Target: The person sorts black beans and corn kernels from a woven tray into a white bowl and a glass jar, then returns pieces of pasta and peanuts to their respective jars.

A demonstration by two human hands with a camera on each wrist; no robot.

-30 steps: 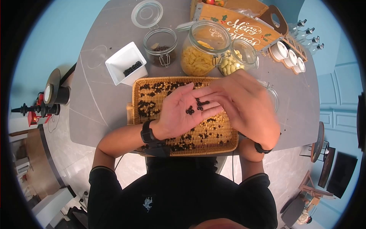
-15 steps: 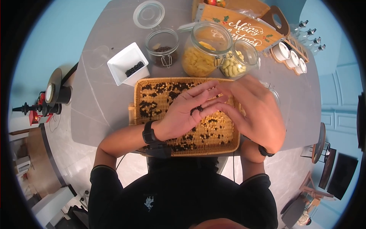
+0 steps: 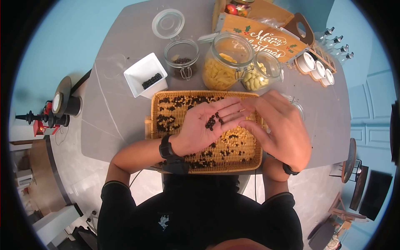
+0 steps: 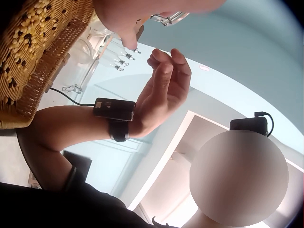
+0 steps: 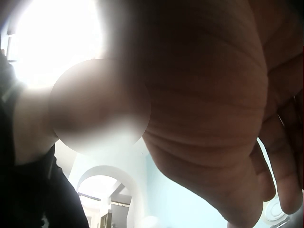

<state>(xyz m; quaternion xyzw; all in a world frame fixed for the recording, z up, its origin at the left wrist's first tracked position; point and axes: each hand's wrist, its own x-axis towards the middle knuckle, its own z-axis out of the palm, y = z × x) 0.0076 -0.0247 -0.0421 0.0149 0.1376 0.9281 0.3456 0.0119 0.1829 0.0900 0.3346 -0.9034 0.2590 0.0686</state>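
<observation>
We've got a small loose cluster of glossy black beans (image 3: 211,122) on the upturned palm of the left hand (image 3: 199,125), a few nearer the fingers. Below it we see a rectangular tan wicker basket (image 3: 225,169), sitting level, its floor scattered with dark beans (image 3: 167,122) and yellow kernels (image 3: 233,138), mixed and partly hidden.

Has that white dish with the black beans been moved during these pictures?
No: the whole view shifts, but the white dish keeps its place beside the nearest clip-top jar.
</observation>
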